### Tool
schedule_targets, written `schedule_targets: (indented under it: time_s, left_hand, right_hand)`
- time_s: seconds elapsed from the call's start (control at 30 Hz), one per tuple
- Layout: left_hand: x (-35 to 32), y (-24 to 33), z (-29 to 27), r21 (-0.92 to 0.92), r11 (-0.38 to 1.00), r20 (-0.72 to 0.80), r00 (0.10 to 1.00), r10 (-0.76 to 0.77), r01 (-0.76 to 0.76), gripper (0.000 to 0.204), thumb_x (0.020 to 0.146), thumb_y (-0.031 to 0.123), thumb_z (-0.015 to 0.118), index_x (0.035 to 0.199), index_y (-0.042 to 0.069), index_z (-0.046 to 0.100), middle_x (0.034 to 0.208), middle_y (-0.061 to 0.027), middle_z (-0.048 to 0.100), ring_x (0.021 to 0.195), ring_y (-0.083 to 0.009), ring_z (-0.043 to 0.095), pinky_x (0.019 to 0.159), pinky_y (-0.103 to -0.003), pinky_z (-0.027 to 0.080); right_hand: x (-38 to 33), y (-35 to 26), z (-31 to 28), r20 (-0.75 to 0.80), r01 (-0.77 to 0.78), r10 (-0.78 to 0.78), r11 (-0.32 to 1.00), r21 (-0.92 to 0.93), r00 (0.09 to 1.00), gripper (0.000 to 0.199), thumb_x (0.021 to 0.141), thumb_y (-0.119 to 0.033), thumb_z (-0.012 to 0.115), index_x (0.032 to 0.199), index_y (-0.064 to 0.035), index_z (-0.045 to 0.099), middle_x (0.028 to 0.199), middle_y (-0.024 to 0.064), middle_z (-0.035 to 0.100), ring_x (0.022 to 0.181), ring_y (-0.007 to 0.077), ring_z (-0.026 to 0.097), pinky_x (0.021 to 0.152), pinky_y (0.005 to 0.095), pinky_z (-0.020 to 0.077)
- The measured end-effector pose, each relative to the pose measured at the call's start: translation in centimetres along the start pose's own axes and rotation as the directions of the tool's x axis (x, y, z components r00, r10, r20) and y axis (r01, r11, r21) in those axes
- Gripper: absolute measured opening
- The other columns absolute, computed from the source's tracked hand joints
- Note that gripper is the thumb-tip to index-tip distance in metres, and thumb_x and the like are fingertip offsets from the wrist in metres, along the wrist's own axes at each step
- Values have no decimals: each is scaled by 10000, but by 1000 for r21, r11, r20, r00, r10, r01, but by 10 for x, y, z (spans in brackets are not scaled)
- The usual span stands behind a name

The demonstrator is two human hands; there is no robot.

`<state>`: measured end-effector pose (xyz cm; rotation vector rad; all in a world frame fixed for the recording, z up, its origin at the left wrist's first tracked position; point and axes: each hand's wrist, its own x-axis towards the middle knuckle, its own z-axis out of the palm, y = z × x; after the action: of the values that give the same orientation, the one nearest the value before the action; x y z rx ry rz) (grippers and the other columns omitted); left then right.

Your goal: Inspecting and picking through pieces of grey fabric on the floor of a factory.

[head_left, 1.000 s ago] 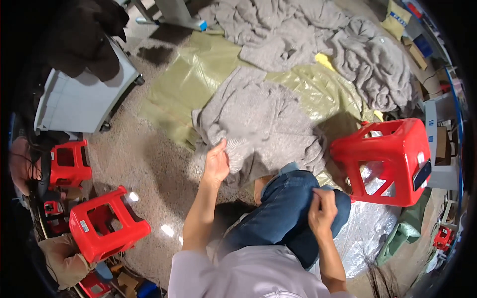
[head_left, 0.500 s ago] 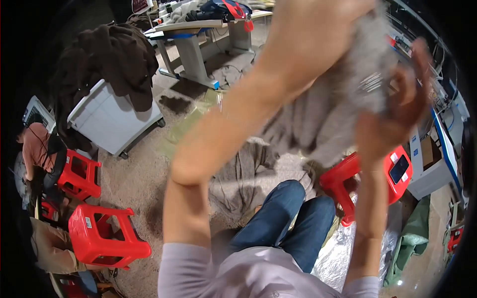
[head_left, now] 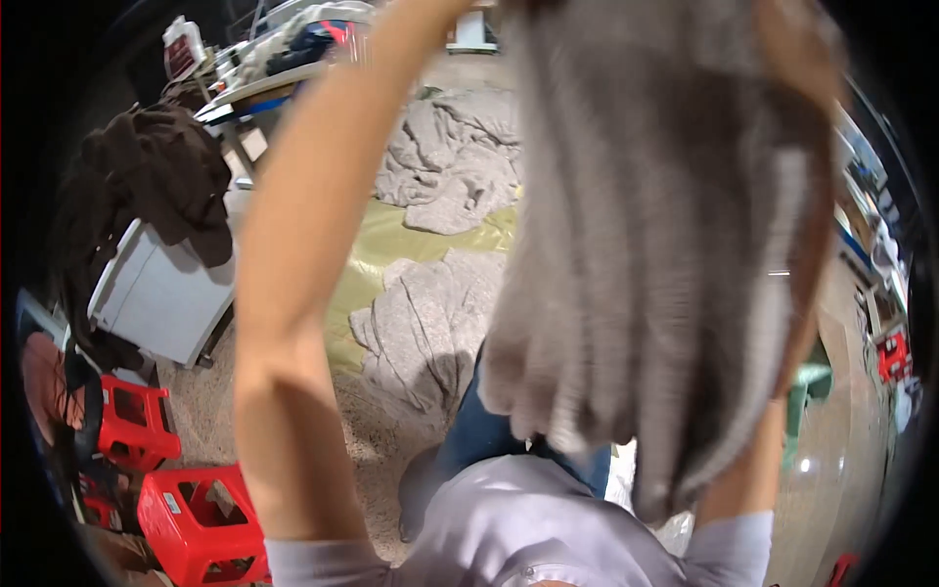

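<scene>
A grey-brown piece of knit fabric [head_left: 636,225] hangs in long folds from the top of the picture, blurred by motion. Its lower edge falls in front of my lap. My left forearm [head_left: 303,225] rises to the left of it, and the hand lies beyond the upper edge of the picture. At the upper right my right hand [head_left: 800,49] is against the fabric's side, its fingers smeared and partly hidden. The cloth also covers part of my right forearm.
Heaps of light grey knit cloth [head_left: 455,161] lie on a yellow-green sheet [head_left: 377,240] ahead. A white bin [head_left: 166,298] with dark brown cloth [head_left: 161,171] over it stands left. Red stools [head_left: 201,523] and a seated person [head_left: 54,382] are at the lower left.
Both arms have moved up and apart, the left one leftward. The fabric now hangs longer and nearer, covering much of the right side. My view has turned to the right.
</scene>
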<state>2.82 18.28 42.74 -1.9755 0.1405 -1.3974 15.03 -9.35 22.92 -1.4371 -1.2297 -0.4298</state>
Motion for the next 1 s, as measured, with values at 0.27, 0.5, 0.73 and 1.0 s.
schedule_targets:
  time_s: [0.27,0.5,0.73,1.0]
  left_hand:
    - [-284,350,-54,-223,216,727,310,-613,951,280,804,144,693,1061,56,624,1100,-136,616,1038,-338,566,886,-418,458]
    - [-286,408,-130,48,-299,796,-218,-565,953,469,756,121,767,1139,26,513,865,-59,559,702,-136,526,638,-276,434]
    - [-328,420,-119,33,-812,834,-464,-299,582,93,911,101,647,938,49,574,808,3,580,696,-59,529,584,-211,422]
    - [-331,420,-105,-97,-766,752,-458,-475,635,172,909,125,653,1040,31,594,923,5,620,779,-82,564,691,-230,462]
  right_hand:
    - [-162,210,77,212,-626,602,777,66,770,247,850,-10,495,1050,2,640,854,-2,620,802,121,555,720,281,456]
    - [-200,169,44,382,-868,781,419,265,493,310,864,-127,661,1153,-30,603,1050,25,638,994,139,569,892,275,434]
    - [-187,151,41,281,-691,697,710,-138,660,257,838,-68,647,1091,-20,648,1001,136,641,891,231,626,731,320,483]
    - [-115,75,-8,303,-157,228,958,-241,925,600,636,204,512,1169,-37,650,964,149,645,894,267,655,795,312,503]
